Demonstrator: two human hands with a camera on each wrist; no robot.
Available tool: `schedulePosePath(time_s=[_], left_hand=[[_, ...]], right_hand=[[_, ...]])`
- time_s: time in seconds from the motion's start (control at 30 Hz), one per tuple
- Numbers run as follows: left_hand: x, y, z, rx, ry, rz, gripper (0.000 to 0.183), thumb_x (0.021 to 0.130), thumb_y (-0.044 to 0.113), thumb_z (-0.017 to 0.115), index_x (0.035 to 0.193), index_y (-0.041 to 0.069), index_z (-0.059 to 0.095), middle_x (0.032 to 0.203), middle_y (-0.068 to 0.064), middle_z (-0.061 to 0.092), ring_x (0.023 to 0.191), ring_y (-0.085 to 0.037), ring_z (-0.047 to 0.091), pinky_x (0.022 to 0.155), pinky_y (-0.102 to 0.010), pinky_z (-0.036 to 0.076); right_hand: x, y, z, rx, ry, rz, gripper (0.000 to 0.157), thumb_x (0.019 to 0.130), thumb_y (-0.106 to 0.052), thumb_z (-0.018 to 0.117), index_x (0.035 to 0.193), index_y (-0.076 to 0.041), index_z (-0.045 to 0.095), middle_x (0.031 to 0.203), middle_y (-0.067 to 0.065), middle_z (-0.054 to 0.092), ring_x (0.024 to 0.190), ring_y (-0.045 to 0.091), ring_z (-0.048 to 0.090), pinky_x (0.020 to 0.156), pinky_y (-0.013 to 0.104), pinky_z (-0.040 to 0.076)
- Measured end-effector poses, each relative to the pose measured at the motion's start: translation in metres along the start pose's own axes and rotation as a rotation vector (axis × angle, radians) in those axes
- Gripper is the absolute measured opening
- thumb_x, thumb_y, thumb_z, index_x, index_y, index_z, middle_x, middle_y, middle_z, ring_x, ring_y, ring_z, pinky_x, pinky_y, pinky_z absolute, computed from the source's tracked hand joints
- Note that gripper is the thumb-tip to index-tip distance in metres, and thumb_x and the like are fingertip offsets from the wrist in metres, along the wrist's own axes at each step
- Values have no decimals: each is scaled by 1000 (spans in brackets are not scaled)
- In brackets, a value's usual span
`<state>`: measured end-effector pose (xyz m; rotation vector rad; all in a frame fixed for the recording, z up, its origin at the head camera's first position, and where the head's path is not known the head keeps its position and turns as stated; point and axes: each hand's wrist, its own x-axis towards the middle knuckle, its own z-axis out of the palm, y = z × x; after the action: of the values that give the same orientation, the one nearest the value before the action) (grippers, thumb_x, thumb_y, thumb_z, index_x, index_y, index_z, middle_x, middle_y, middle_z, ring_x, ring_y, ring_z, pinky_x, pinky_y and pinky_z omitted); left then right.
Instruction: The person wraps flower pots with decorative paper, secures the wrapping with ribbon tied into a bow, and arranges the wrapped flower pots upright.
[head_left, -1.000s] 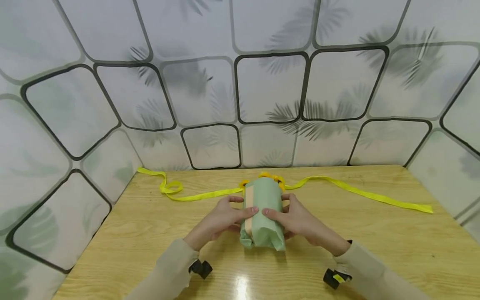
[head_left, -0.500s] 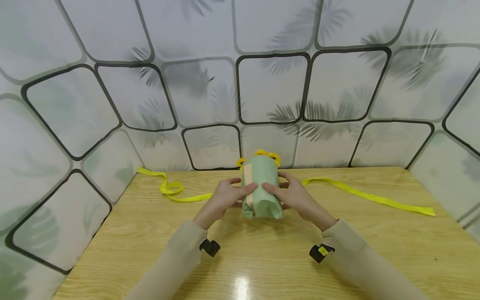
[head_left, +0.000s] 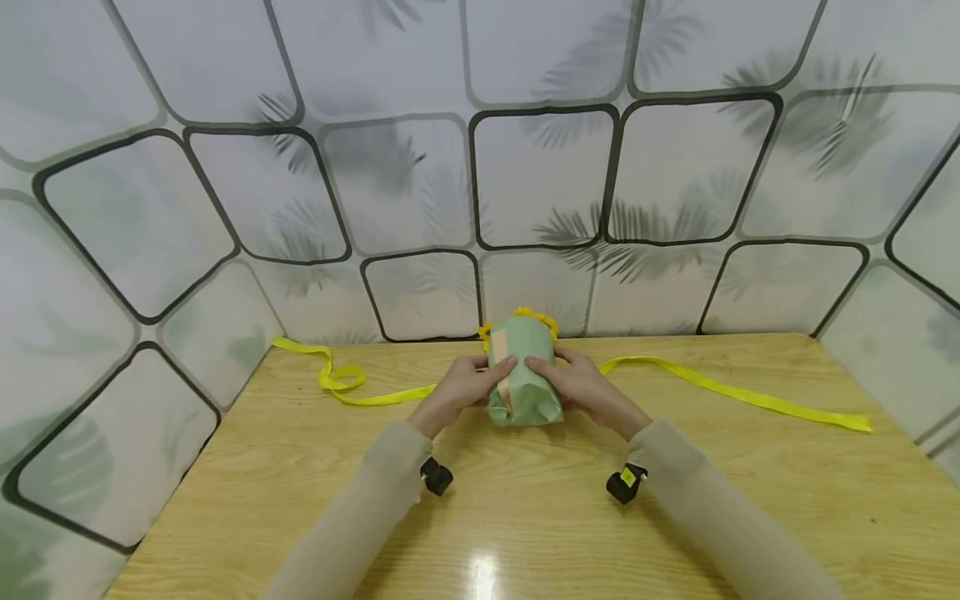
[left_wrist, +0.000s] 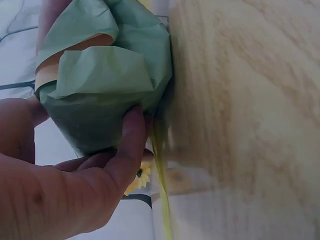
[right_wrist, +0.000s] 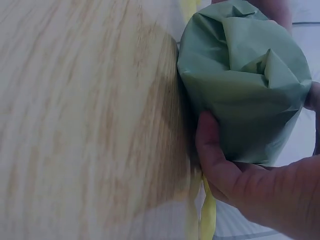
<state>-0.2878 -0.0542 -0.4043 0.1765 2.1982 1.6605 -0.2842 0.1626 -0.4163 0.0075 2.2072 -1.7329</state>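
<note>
A bouquet (head_left: 528,350) wrapped in pale green paper with a peach strip lies with its folded base toward me; yellow sunflower-like heads (head_left: 535,315) peek out at its far end. My left hand (head_left: 463,388) grips its left side and my right hand (head_left: 592,388) its right side, both thumbs on top. In the left wrist view, fingers (left_wrist: 131,142) curl beneath the paper near the tabletop, and one yellow flower (left_wrist: 140,177) shows past them. The right wrist view has the crumpled base (right_wrist: 255,60) between the fingers. A yellow ribbon (head_left: 712,382) runs crosswise under or behind the bouquet.
The ribbon's left length ends in a loop (head_left: 341,379) near the table's back left. The wooden table (head_left: 495,508) meets a patterned fabric backdrop (head_left: 540,183) at its back edge and sides. A small black camera (head_left: 437,477) sits on each wrist.
Both hands have carried the bouquet away from me toward the back of the table, lifting it over the ribbon, then lowering it slightly. The ribbon's visible ends stay in place.
</note>
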Motion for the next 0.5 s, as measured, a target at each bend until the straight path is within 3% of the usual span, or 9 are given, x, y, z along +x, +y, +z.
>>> schedulePosePath(time_s=[0.27, 0.5], left_hand=[[3, -4, 1, -15, -4, -26, 64, 102, 54, 57, 142, 4, 58, 116, -11, 75, 88, -9, 72, 85, -31, 61], [3, -7, 0, -16, 1, -27, 65, 102, 54, 57, 141, 2, 58, 116, -11, 75, 85, -7, 70, 86, -31, 61]], right_hand=[[2, 2, 1, -35, 40, 14, 92, 95, -62, 62, 163, -11, 24, 143, 25, 56, 107, 27, 71, 82, 41, 64], [4, 4, 2, -70, 67, 20, 96, 93, -66, 63, 163, -13, 24, 150, 24, 50, 118, 33, 68, 83, 42, 63]])
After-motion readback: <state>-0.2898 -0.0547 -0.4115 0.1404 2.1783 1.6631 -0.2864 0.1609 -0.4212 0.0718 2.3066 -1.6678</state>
